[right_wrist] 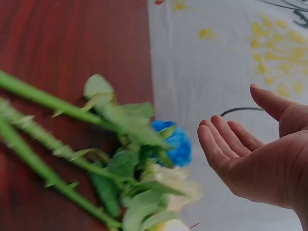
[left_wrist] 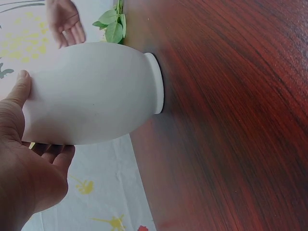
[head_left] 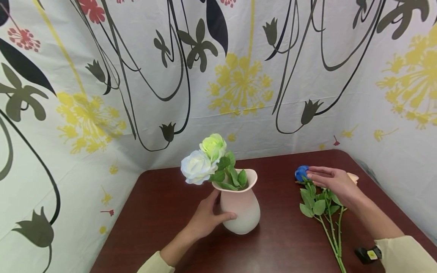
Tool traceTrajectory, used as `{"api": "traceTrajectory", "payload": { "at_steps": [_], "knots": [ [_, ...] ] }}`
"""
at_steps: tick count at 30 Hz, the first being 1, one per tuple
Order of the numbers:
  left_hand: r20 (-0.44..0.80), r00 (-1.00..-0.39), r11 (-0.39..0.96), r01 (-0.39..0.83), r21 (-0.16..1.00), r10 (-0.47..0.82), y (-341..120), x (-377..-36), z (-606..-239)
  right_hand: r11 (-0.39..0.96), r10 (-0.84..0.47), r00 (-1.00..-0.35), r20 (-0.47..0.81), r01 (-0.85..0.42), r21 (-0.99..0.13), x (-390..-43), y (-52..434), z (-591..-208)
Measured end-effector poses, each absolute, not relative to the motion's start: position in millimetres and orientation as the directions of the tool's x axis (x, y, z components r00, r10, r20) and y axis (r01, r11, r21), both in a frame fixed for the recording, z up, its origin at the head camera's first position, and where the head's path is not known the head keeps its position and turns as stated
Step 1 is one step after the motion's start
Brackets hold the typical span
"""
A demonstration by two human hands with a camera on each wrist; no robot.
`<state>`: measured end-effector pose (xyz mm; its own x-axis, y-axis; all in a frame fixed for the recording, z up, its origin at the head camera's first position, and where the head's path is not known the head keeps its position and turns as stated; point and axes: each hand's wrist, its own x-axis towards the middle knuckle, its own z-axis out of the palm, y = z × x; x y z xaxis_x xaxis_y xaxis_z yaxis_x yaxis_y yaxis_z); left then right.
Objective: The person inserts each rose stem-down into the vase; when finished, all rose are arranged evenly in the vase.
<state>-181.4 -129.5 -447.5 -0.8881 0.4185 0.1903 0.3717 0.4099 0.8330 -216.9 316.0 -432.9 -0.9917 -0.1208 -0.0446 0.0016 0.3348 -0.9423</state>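
Observation:
A pinkish-white vase point(head_left: 240, 210) stands on the table, holding a pale blue rose point(head_left: 197, 167) and a yellow-green rose point(head_left: 213, 147) that lean left over its rim. My left hand point(head_left: 207, 216) grips the vase from its left side, thumb across the front and fingers round the back. In the left wrist view the thumb and fingertips lie against the vase wall point(left_wrist: 96, 91). On the right, my right hand point(head_left: 336, 182) hovers over lying roses with its fingers extended and nothing held. A blue rose point(head_left: 302, 173) shows just beside its fingertips.
Long green thorny stems point(head_left: 332, 239) run toward the table's front edge, with leaves point(head_left: 312, 204) and a cream rose point(head_left: 352, 177) at their far end. The dark red-brown table point(head_left: 164, 204) meets a flower-printed cloth point(head_left: 239, 125) at the back and sides.

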Motion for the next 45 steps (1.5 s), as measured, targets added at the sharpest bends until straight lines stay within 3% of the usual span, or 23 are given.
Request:
{"api": "traceTrajectory", "payload": {
  "at_steps": [16, 45],
  "knots": [
    [0.207, -0.884, 0.392, 0.382, 0.837, 0.418, -131, -183, -449, 0.552, -0.025, -0.996, -0.089, 0.06, -0.832, -202, 326, -474],
    [0.194, -0.884, 0.403, 0.377, 0.834, 0.425, -130, -183, -448, 0.663, 0.045, -0.999, -0.029, 0.051, -0.747, -205, 319, -498]
  ]
}}
